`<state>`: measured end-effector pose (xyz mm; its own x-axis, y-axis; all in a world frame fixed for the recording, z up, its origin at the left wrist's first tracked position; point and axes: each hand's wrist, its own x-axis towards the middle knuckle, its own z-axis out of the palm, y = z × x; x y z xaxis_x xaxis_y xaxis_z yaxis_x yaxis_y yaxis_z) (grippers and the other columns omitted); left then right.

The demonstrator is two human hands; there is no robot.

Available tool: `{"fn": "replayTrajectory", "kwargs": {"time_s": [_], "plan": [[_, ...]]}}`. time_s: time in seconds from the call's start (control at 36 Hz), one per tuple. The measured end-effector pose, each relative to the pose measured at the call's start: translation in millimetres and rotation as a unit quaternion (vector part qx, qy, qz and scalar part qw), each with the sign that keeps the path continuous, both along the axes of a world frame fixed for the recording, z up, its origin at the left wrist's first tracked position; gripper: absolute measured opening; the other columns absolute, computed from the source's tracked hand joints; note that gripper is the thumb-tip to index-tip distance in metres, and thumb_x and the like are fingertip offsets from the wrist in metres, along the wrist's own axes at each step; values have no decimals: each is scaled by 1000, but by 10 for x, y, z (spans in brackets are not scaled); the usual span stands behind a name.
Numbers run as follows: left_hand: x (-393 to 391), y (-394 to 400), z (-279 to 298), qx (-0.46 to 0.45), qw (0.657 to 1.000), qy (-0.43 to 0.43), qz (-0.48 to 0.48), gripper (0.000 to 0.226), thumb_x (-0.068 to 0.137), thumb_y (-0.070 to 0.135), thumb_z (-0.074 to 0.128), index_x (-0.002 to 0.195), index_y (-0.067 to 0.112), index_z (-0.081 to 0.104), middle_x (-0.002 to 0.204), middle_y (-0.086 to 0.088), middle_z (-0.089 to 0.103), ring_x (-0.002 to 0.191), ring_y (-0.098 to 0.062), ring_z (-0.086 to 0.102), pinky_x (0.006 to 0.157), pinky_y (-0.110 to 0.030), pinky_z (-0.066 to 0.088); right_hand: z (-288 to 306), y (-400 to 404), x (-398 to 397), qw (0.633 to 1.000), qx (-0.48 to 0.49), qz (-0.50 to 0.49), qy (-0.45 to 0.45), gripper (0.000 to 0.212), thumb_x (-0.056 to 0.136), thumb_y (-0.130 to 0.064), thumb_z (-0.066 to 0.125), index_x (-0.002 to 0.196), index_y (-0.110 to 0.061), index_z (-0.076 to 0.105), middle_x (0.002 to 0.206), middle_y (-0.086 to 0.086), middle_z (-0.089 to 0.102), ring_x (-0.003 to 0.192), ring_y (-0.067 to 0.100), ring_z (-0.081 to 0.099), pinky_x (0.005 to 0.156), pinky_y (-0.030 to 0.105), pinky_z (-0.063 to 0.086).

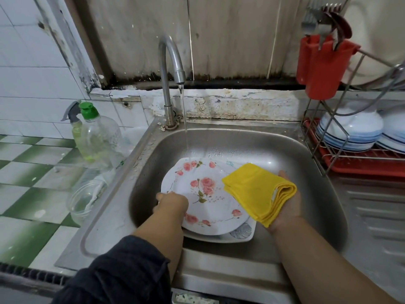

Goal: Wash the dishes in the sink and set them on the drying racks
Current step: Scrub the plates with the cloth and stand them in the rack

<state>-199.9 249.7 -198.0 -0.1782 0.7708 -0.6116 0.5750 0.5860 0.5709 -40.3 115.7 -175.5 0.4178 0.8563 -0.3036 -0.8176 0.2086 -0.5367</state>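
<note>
- Rose-patterned plate point(206, 194) in the sink point(306, 167), tilted, resting on a leaf-printed dish point(241, 232) beneath; far rim under the water stream point(186, 132) from the tap point(171, 62).
- Left hand point(173, 201) at the plate's near-left rim; fingers curled over the edge, clamped on it.
- Right hand point(285, 207) palm up by the plate's right edge, carrying a folded yellow cloth point(256, 191); fingers under the cloth, mostly hidden, appear loosely curled round it.
- Step judged: wiping of the plate about to begin. Advised: keep the rim grip firm, hold the tilt so water runs off, wipe from centre to rim, turn over for the back.
- Risk judged: wet plate slipping onto the dish beneath.
- Drying rack point(341, 159) at the right counter edge, already holding striped bowls point(350, 130); red cutlery holder point(324, 66) on its frame.
- Green-capped soap bottle point(98, 137) and spray bottle point(74, 119) at the sink's left edge; a clear container point(83, 202) nearer.
- Bottle label partly visible, not legible; no other writing readable.
</note>
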Motion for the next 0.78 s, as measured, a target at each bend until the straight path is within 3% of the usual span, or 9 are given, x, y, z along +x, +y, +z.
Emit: {"fn": "replayTrajectory", "kwargs": {"time_s": [0.06, 0.14, 0.19, 0.22, 0.28, 0.36, 0.56, 0.67, 0.78], "plan": [[-25, -7, 28, 15, 1000, -5, 7, 76, 92, 17, 54, 149, 14, 3, 138, -24, 33, 119, -37, 44, 75, -41, 40, 19, -16, -34, 998, 60, 32, -3, 41, 52, -49, 81, 63, -9, 77, 76, 14, 73, 59, 30, 70, 39, 41, 52], [-45, -26, 47, 72, 997, -28, 24, 63, 95, 16, 48, 148, 12, 13, 135, -22, 41, 117, -38, 48, 88, -45, 47, -72, 8, 18, 991, 121, 42, 23, 80, -2, -36, 92, 71, -8, 78, 85, 16, 73, 67, 31, 71, 47, 41, 55], [-51, -38, 72, 78, 995, -57, 39, 60, 97, 18, 46, 149, 17, 15, 132, -21, 44, 117, -38, 48, 87, -45, 47, -79, 21, 40, 987, 131, 86, 27, 83, 17, -41, 96, 88, -2, 77, 100, 19, 71, 84, 34, 71, 62, 44, 58], [-52, -44, 89, 90, 992, -75, 48, 60, 96, 17, 48, 148, 18, 18, 131, -20, 46, 116, -37, 49, 85, -44, 47, -13, 29, -18, 985, 141, 102, 2, 81, 51, -47, 89, 111, 4, 68, 121, 24, 62, 107, 37, 63, 83, 48, 54], [-50, -64, 125, 116, 982, -136, 57, 57, 92, 11, 52, 145, 16, 31, 127, -16, 52, 112, -35, 53, 89, -44, 50, -222, 9, 105, 978, 183, 74, -71, 71, 98, -50, 25, 147, 1, 21, 153, 22, 21, 143, 35, 20, 113, 51, 17], [-72, -151, 250, 129, 963, -228, 67, 42, 91, 9, 52, 133, 14, 49, 109, -10, 61, 100, -32, 60, 80, -39, 52, -347, 59, 229, 931, 311, 177, -75, 72, 94, -50, -6, 150, -6, 0, 158, 18, 4, 146, 32, 0, 115, 48, 1], [-46, -219, 404, 65, 913, -400, 41, 36, 94, 12, 45, 123, 32, 43, 109, -7, 60, 102, -33, 58, 90, -53, 49, -380, 67, 178, 938, 289, 171, -90, 74, 94, -54, -5, 150, -6, -2, 157, 18, 4, 146, 33, 1, 114, 47, 0], [7, -268, 476, 70, 894, -442, 22, 35, 94, 11, 42, 124, 30, 41, 108, -7, 60, 97, -29, 58, 67, -37, 48, -373, 137, 138, 969, 189, 129, -92, 72, 95, -53, 2, 147, -7, 20, 150, 21, 30, 139, 37, 29, 109, 55, 23], [44, -316, 551, 111, 899, -424, -21, 30, 95, 13, 40, 120, 30, 43, 102, -4, 62, 94, -25, 59, 71, -36, 48, -308, 131, 150, 925, 342, 145, -76, 70, 96, -44, -5, 149, 0, 3, 157, 22, 5, 146, 34, 2, 116, 46, 0]]}}
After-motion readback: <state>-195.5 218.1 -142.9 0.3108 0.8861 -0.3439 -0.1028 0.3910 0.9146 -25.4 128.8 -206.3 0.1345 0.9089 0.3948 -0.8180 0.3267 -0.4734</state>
